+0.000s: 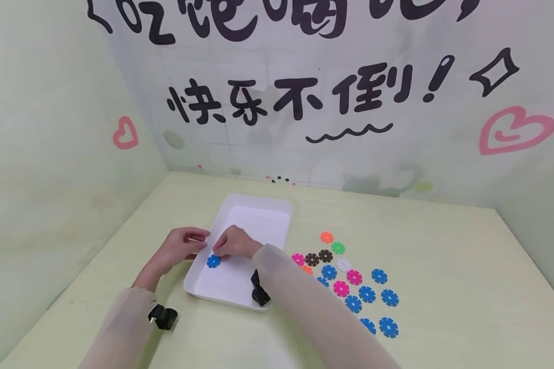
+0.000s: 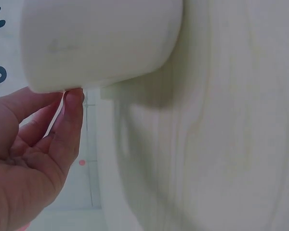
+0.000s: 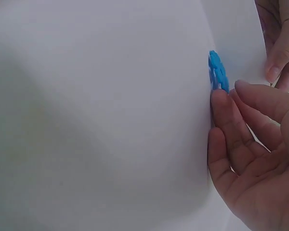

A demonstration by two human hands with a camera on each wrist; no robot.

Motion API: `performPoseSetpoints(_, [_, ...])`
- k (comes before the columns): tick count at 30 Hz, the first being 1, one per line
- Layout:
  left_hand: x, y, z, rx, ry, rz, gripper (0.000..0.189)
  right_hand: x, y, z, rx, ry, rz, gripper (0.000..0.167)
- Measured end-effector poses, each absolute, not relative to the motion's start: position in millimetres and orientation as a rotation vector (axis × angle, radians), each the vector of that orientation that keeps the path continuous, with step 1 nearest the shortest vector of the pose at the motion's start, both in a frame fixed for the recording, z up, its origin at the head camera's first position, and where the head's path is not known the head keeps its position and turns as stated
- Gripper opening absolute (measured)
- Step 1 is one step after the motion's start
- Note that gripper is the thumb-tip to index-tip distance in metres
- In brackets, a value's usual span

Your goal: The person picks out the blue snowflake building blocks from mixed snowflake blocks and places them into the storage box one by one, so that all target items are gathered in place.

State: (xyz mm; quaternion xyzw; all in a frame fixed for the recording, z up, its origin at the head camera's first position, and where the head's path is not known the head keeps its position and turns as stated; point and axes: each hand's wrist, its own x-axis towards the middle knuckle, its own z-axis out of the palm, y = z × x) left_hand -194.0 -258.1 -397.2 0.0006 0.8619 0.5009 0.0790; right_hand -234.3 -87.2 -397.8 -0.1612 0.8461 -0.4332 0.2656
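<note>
Blue disc (image 1: 214, 262) inside the white tray (image 1: 258, 218), down by its left side, and there's the right hand (image 1: 236, 242) right on it! Thumb and fingers are drawn close together, bent at the tips, pinching the disc at its edge. From the right wrist we see it almost edge-on; whether it lies quite flat, I can't tell.

Over at the tray's outer left side, the left hand (image 1: 177, 247): fingers relaxed, lightly bent, a little apart, their tips touching the tray near the rim.

And look to the right of the tray, a whole spread of notched discs on the pale table (image 1: 452, 266)! One green disc (image 1: 338, 248) near the back, an orange disc (image 1: 327, 237) just beside it, two brown discs (image 1: 325, 255) side by side, a white disc (image 1: 343, 264), pink discs (image 1: 341, 288) among them, and more blue ones toward the front. The right sleeve (image 1: 304, 297) cuts across, hiding parts of some. Behind it all, big black lettering (image 1: 297, 97) and a pink heart (image 1: 517, 130) on the wall.
</note>
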Motion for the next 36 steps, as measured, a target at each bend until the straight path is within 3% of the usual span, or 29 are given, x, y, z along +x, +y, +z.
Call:
performPoseSetpoints(11, [-194,-255,-399,-0.046,2.592,1.460,0.033,-251,-49,-370,-0.607,2.339,-1.111,0.015])
performPoseSetpoints(21, [-196,-255,-401,-0.027,2.600,1.461,0.034,-248,29,-342,-0.885,2.357,-1.107,0.021])
performPoseSetpoints(36, [-195,-258,-403,-0.022,2.587,1.475,0.035,-208,180,-369,-0.692,2.535,-1.027,0.017])
